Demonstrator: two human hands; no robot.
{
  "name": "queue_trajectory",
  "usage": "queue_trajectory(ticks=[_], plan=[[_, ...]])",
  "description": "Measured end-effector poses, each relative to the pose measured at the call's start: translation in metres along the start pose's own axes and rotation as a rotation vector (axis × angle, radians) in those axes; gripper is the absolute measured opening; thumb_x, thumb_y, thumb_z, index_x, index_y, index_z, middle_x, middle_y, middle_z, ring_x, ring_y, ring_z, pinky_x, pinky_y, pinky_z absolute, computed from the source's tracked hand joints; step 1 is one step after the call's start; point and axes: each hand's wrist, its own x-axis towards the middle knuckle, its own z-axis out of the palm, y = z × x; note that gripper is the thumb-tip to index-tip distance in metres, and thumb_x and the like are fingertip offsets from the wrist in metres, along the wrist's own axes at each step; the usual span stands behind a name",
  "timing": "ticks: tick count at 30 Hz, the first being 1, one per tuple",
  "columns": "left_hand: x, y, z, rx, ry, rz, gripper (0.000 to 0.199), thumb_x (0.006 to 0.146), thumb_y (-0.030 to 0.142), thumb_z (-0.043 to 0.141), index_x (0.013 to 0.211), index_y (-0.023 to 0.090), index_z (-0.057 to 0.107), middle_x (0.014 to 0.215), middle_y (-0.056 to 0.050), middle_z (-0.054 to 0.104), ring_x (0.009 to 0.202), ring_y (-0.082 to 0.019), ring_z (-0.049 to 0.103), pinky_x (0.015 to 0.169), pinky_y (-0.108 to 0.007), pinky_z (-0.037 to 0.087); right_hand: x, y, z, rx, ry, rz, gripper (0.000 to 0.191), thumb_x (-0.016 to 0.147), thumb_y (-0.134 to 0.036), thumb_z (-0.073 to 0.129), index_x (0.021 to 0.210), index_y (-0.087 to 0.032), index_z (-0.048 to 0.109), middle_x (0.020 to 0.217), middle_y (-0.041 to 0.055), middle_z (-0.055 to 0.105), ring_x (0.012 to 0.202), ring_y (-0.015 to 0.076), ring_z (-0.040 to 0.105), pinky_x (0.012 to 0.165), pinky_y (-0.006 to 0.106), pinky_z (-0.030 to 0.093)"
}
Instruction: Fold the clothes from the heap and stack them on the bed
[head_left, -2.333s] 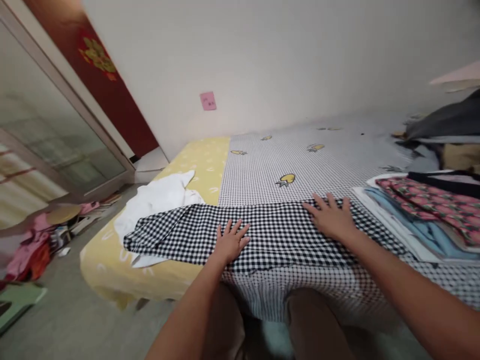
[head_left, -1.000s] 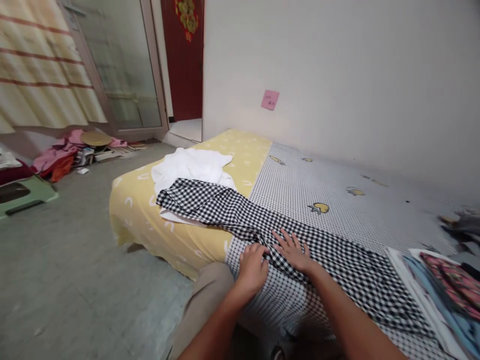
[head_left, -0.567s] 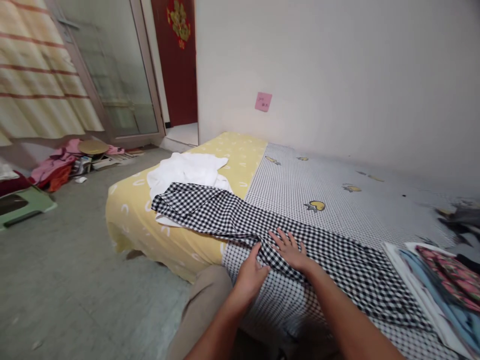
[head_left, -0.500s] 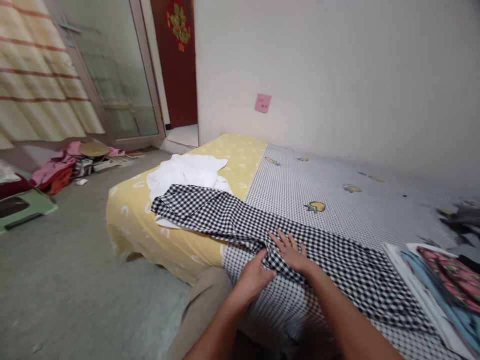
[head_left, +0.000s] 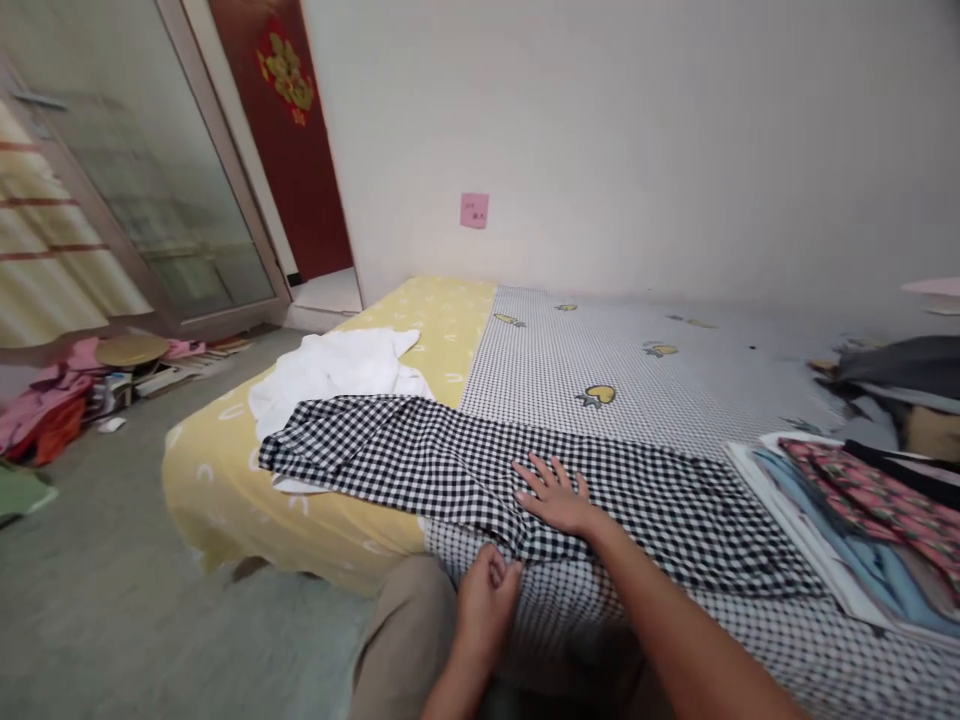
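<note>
Long black-and-white checked trousers (head_left: 435, 460) lie folded lengthwise across the bed, with a few wrinkles near their middle. My right hand (head_left: 556, 496) rests flat on them, fingers spread. Below it, at the near edge of the cloth, my left hand (head_left: 486, 590) is closed in a pinch on the trousers' edge; how much fabric lies between the fingers is partly hidden. The trousers' left end overlaps a crumpled white garment (head_left: 337, 362).
The bed carries a yellow sheet (head_left: 202, 450) and a grey checked sheet (head_left: 525, 370). At right sit a stack of folded clothes (head_left: 862, 520) and dark clothes (head_left: 904, 370). Pink and red items (head_left: 56, 400) lie on the floor at left.
My left hand has drawn back toward me and its fingers have closed. The trousers' middle looks flatter. My right hand stays spread on the cloth. The view has turned right.
</note>
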Motion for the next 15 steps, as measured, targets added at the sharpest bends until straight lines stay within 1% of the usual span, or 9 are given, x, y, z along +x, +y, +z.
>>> queue_trajectory(ticks=[2, 3, 4, 6, 8, 10, 11, 12, 15], plan=[[-0.002, 0.001, -0.003, -0.024, 0.028, 0.033, 0.014, 0.076, 0.032, 0.057, 0.074, 0.025, 0.045, 0.056, 0.009, 0.039, 0.056, -0.013, 0.042, 0.059, -0.025, 0.031, 0.001, 0.000, 0.000, 0.016, -0.003, -0.010, 0.070, 0.091, -0.075, 0.016, 0.155, -0.049, 0.010, 0.167, -0.0107, -0.007, 0.152, 0.0313, -0.012, 0.118, 0.065, -0.002], [-0.002, 0.002, -0.004, -0.038, 0.028, 0.045, 0.012, 0.076, 0.030, 0.057, 0.082, 0.025, 0.048, 0.056, 0.010, 0.039, 0.056, -0.013, 0.042, 0.059, -0.025, 0.031, 0.001, 0.000, 0.000, 0.023, -0.004, -0.015, 0.070, 0.090, -0.076, 0.017, 0.155, -0.050, 0.010, 0.167, -0.0108, -0.007, 0.152, 0.0316, -0.012, 0.118, 0.066, -0.003], [-0.002, 0.003, -0.003, -0.045, 0.012, 0.047, 0.017, 0.075, 0.029, 0.057, 0.089, 0.024, 0.049, 0.056, 0.011, 0.038, 0.055, -0.013, 0.043, 0.058, -0.025, 0.030, 0.001, 0.000, 0.000, 0.028, -0.006, -0.019, 0.070, 0.090, -0.076, 0.018, 0.155, -0.049, 0.010, 0.167, -0.0107, -0.007, 0.152, 0.0320, -0.011, 0.118, 0.066, -0.003], [-0.001, 0.003, 0.001, -0.039, -0.083, 0.023, 0.026, 0.072, 0.026, 0.061, 0.095, 0.023, 0.049, 0.055, 0.012, 0.038, 0.056, -0.013, 0.043, 0.058, -0.025, 0.030, 0.001, 0.000, -0.001, 0.036, -0.011, -0.026, 0.071, 0.090, -0.076, 0.017, 0.156, -0.049, 0.009, 0.167, -0.0101, -0.009, 0.152, 0.0327, -0.012, 0.118, 0.066, -0.003], [0.001, 0.003, 0.007, -0.033, -0.224, -0.024, 0.029, 0.069, 0.024, 0.066, 0.091, 0.024, 0.048, 0.055, 0.013, 0.039, 0.056, -0.012, 0.041, 0.058, -0.025, 0.030, -0.001, 0.001, -0.002, 0.045, -0.019, -0.031, 0.073, 0.090, -0.077, 0.016, 0.156, -0.048, 0.009, 0.167, -0.0094, -0.010, 0.152, 0.0333, -0.014, 0.117, 0.066, -0.003], [0.004, 0.002, 0.014, -0.037, -0.318, -0.040, 0.027, 0.067, 0.027, 0.070, 0.081, 0.024, 0.047, 0.055, 0.012, 0.039, 0.056, -0.011, 0.039, 0.057, -0.024, 0.030, -0.003, 0.001, -0.004, 0.057, -0.024, -0.037, 0.074, 0.089, -0.078, 0.017, 0.156, -0.047, 0.009, 0.167, -0.0092, -0.011, 0.152, 0.0337, -0.014, 0.117, 0.067, -0.004], [0.006, 0.003, 0.017, -0.036, -0.326, -0.037, 0.027, 0.067, 0.031, 0.072, 0.076, 0.024, 0.046, 0.055, 0.012, 0.039, 0.056, -0.011, 0.038, 0.057, -0.025, 0.030, -0.004, 0.001, -0.005, 0.064, -0.026, -0.044, 0.074, 0.089, -0.078, 0.017, 0.156, -0.048, 0.009, 0.167, -0.0095, -0.011, 0.152, 0.0334, -0.015, 0.117, 0.066, -0.005], [0.008, 0.004, 0.019, -0.028, -0.309, -0.030, 0.029, 0.069, 0.036, 0.071, 0.070, 0.024, 0.045, 0.055, 0.011, 0.039, 0.056, -0.011, 0.037, 0.058, -0.025, 0.030, -0.004, 0.001, -0.006, 0.072, -0.028, -0.051, 0.074, 0.089, -0.078, 0.018, 0.156, -0.048, 0.009, 0.167, -0.0100, -0.010, 0.152, 0.0329, -0.015, 0.117, 0.066, -0.005], [0.012, 0.009, 0.024, 0.006, -0.190, -0.003, 0.041, 0.077, 0.055, 0.061, 0.059, 0.025, 0.041, 0.055, 0.006, 0.040, 0.060, -0.014, 0.039, 0.060, -0.029, 0.030, -0.005, 0.002, -0.008, 0.094, -0.032, -0.071, 0.074, 0.089, -0.079, 0.019, 0.155, -0.049, 0.008, 0.167, -0.0114, -0.010, 0.152, 0.0315, -0.016, 0.118, 0.065, -0.005]])
